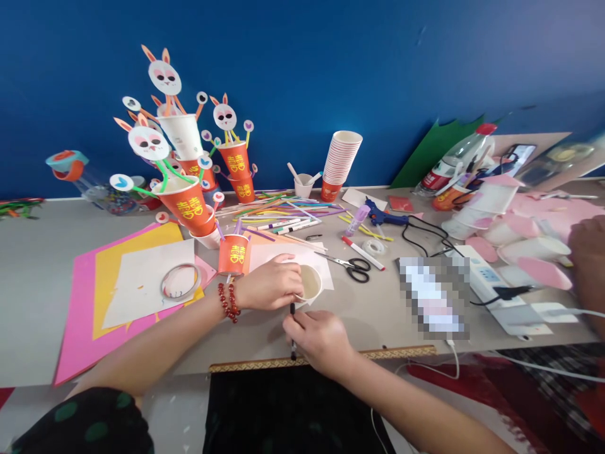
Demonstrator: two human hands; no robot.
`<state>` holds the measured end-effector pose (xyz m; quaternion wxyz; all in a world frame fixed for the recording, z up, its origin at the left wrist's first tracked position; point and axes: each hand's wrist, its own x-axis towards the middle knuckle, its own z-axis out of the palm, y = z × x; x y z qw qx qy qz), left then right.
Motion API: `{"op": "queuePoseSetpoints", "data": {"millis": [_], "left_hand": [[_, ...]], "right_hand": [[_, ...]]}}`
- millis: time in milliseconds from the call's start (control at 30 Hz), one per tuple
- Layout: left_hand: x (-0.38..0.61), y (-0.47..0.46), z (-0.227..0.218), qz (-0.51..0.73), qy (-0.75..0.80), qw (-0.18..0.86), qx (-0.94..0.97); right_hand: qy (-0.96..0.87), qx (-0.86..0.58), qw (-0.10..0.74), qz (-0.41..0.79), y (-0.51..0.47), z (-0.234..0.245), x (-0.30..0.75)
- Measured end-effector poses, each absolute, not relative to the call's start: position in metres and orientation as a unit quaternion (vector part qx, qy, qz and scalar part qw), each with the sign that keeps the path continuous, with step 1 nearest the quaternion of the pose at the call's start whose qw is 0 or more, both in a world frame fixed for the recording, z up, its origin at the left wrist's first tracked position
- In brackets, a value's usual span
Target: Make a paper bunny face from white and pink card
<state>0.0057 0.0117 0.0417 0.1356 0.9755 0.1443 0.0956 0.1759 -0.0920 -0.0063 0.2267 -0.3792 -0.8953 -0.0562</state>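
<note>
Nearest is dark cloth (283,410) below the table edge, where a patterned strip (387,354) runs along. Just above it the person's right hand (321,340) has its fingers pinched closed around a black pen (293,350), its upper end beside the near rim of a white-lined paper cup (312,282); whether the two touch cannot be told. The left hand (271,284) (a string of red beads (229,302) rings its wrist) curls its fingers, bent and close together, over the left side of that cup, steadying it at the front of the table with its mouth facing up.

To the left, a roll of tape (197,284) lies on layered pink, yellow and white sheets (137,271). To the right sit a blurred-out phone (432,293) and a white power strip (486,277), with another person's hand (588,246) at the picture's edge. Behind the cup lie black-handled scissors (358,271) and a red-capped marker (363,253), then a blue glue gun (387,216) and loose coloured straws (265,211). Farther off stand rabbit-faced cup figures (189,202) and a leaning stack of paper cups (341,161), before a blue wall (293,82).
</note>
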Motion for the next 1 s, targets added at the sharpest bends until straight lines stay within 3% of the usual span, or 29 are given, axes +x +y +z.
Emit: {"op": "queuePoseSetpoints", "data": {"millis": [100,200,433,567,1000], "left_hand": [[0.006,0.012,0.042,0.097,0.142,0.138,0.975],[0.006,0.012,0.042,0.097,0.142,0.141,0.975],[0.003,0.012,0.039,0.101,0.146,0.158,0.971],[0.002,0.012,0.037,0.111,0.152,0.168,0.968],[0.005,0.018,0.033,0.121,0.116,0.123,0.978]], "right_hand": [[-0.894,-0.375,0.243,0.015,-0.091,-0.003,0.183],[-0.859,-0.381,0.323,0.115,-0.090,0.002,0.198],[-0.612,-0.539,0.462,0.348,-0.056,0.023,0.259],[-0.547,-0.542,0.449,0.453,-0.004,0.028,0.272],[-0.632,-0.401,0.216,0.627,0.083,0.003,0.210]]}}
